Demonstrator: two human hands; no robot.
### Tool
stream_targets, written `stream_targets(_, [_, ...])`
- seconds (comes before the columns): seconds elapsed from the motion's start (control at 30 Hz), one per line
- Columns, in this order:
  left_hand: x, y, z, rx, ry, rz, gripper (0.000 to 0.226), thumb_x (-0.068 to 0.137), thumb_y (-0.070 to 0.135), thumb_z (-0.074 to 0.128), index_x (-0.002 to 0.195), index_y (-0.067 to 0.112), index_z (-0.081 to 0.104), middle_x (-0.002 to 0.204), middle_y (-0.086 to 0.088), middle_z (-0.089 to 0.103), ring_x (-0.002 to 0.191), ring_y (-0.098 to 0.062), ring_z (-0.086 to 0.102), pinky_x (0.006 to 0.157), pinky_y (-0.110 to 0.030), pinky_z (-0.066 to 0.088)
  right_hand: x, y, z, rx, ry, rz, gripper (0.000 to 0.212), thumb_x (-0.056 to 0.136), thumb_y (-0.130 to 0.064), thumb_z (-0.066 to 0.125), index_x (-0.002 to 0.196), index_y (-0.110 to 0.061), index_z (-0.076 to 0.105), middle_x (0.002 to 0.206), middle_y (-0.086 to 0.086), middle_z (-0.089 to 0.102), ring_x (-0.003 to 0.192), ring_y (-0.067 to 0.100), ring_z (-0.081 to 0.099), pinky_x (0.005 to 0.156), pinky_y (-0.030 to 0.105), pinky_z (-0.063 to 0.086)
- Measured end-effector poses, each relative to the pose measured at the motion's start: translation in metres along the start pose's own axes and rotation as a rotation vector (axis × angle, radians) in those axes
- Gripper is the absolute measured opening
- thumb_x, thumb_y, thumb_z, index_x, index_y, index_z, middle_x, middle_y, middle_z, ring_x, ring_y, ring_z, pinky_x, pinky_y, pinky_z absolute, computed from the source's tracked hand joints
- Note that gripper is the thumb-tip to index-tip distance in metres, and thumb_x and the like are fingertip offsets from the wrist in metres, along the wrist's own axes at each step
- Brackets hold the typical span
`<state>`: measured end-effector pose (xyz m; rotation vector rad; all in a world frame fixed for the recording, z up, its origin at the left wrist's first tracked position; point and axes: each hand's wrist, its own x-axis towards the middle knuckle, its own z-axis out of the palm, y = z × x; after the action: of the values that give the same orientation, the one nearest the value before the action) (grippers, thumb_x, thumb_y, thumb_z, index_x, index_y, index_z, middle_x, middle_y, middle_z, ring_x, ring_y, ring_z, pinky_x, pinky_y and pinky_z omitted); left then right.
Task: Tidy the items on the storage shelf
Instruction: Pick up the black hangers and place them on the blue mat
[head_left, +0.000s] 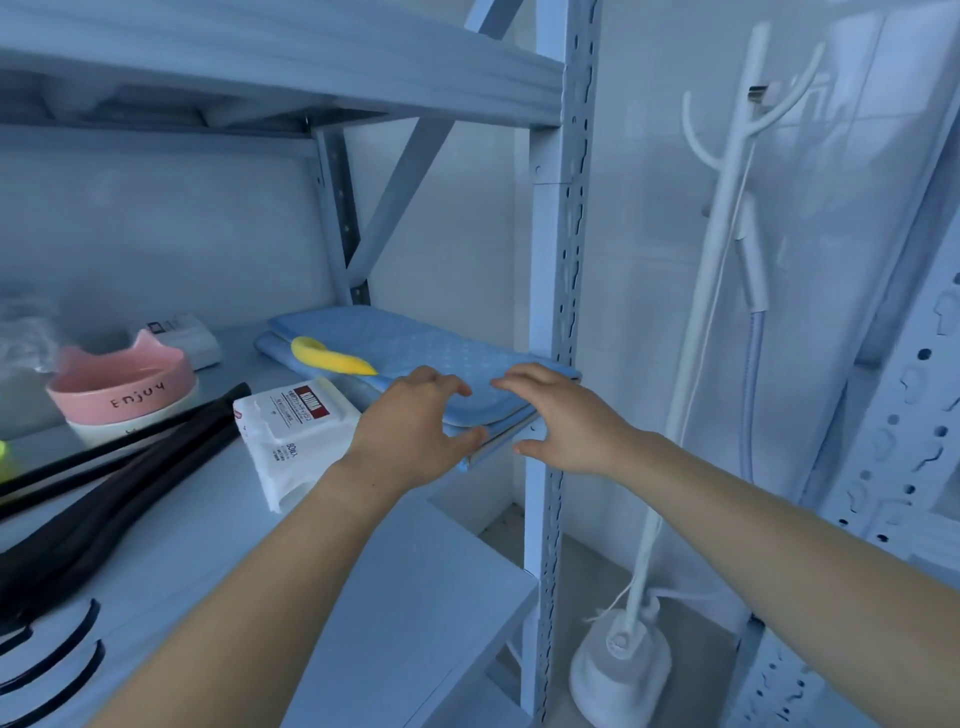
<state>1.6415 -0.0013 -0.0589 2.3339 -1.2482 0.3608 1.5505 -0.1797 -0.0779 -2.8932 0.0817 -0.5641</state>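
Note:
A folded blue mat (415, 345) lies at the right end of the white shelf board (208, 519), its near corner hanging past the edge. A yellow curved object (332, 358) rests on top of it. My left hand (410, 431) is over the mat's near corner, fingers curved above the top and thumb at the folded edge. My right hand (566, 421) hovers beside that corner in front of the shelf post (556, 312), fingers spread and relaxed, holding nothing. A white wipes pack (291, 431) lies left of the mat.
A pink cat-ear bowl (124, 384) reading "Enjoy" stands at the left, a white box (182, 338) behind it. Dark long objects (104, 493) lie across the left of the shelf. A white garment steamer stand (623, 665) is on the floor to the right.

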Motion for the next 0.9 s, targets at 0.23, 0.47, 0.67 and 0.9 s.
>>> stream_targets(0.23, [0.031, -0.012, 0.028, 0.024, -0.023, -0.045, 0.044, 0.084, 0.051, 0.056, 0.121, 0.028, 0.057, 0.128, 0.007, 0.054, 0.115, -0.013, 0.052, 0.09, -0.027, 0.043, 0.031, 0.033, 0.019, -0.022, -0.057, -0.043, 0.081, 0.077, -0.031, 0.074, 0.144, -0.029, 0.029, 0.152, -0.006, 0.023, 0.139, 0.013, 0.024, 0.106, 0.035, 0.036])
stream_targets(0.47, [0.037, -0.007, 0.043, 0.087, -0.062, -0.132, 0.038, 0.089, 0.05, 0.047, 0.121, 0.033, 0.058, 0.123, 0.011, 0.056, 0.114, -0.013, 0.052, 0.091, -0.033, 0.047, 0.043, 0.059, 0.031, 0.058, -0.038, -0.156, 0.066, 0.079, -0.037, 0.072, 0.138, -0.028, 0.043, 0.145, -0.004, 0.039, 0.133, 0.015, 0.034, 0.107, 0.033, 0.033])
stream_targets(0.67, [0.033, 0.005, 0.043, 0.12, -0.057, -0.196, 0.035, 0.09, 0.044, 0.048, 0.12, 0.031, 0.061, 0.121, 0.006, 0.059, 0.112, -0.017, 0.053, 0.096, -0.033, 0.042, 0.05, 0.068, 0.028, 0.081, -0.067, -0.263, 0.061, 0.079, -0.038, 0.07, 0.135, -0.029, 0.048, 0.14, -0.002, 0.045, 0.128, 0.019, 0.041, 0.102, 0.03, 0.033])
stream_targets(0.9, [0.019, 0.024, 0.05, 0.108, 0.014, -0.24, 0.032, 0.092, 0.037, 0.051, 0.119, 0.024, 0.063, 0.122, 0.006, 0.059, 0.111, -0.011, 0.053, 0.084, -0.011, 0.03, 0.043, 0.076, 0.025, 0.065, -0.09, -0.331, 0.062, 0.081, -0.042, 0.067, 0.137, -0.03, 0.044, 0.142, -0.001, 0.043, 0.13, 0.019, 0.037, 0.102, 0.025, 0.029])
